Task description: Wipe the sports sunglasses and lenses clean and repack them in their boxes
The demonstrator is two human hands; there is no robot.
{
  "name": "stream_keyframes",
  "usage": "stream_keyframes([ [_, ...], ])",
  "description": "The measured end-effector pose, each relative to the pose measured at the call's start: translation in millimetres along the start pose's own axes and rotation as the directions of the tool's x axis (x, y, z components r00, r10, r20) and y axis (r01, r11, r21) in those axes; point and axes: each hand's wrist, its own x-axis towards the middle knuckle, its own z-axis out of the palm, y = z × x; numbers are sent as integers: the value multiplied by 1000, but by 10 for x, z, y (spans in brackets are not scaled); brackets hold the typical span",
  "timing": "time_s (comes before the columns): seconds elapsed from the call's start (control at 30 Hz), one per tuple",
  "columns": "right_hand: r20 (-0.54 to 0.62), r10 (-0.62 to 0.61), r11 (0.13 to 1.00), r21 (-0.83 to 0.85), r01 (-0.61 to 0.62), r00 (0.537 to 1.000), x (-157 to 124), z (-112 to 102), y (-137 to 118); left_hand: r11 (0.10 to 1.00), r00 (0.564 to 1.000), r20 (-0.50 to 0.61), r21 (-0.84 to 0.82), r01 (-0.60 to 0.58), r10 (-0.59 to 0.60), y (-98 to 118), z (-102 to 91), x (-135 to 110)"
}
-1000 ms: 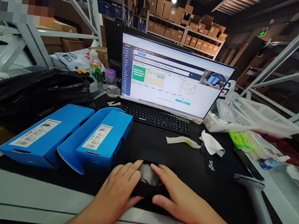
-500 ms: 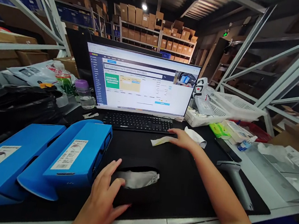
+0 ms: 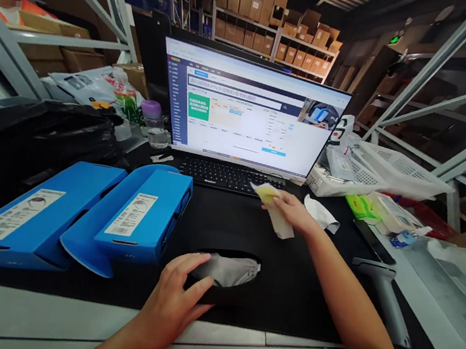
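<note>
Low at the front of the mat, my left hand curls its fingers and thumb around the left end of a black case. The case's dark outline blends into the mat. Inside its opening lies a grey cloth pouch, which my fingertips reach. Just in front of the keyboard, my right hand pinches a strip of paper, white with a yellow patch near its upper end. A crumpled white paper rests on the mat beside my right wrist.
Two blue boxes with white labels sit at left. A lit monitor stands behind the keyboard. On the right lie a grey handheld scanner and a dark phone. White baskets and a purple-capped bottle flank the monitor.
My right hand has lifted the paper strip, which lay flat before, and now holds it raised. My left hand has closed further around the case's end. The camera view has shifted.
</note>
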Motion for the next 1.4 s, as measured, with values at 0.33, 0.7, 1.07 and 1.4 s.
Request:
stream_keyframes([
  [0.33, 42, -286, 942, 198, 272, 957, -742, 667, -1040, 993, 993, -116, 113, 39, -26, 14, 27, -41],
  [0.7, 209, -388, 818, -371, 440, 897, -573, 1067, -1080, 992, 994, -107, 127, 13, 0, 15, 16, -129],
  [1.07, 497, -241, 864, -282, 417, 834, -762, 801, -943, 947, 979, -70, 249, 205, -193, 13, -131, -30],
  [1.4, 580, -191, 912, -195, 362, 792, -947, 737, -1038, 941, 945, 70, 136, 309, -320, -99, -164, -82],
])
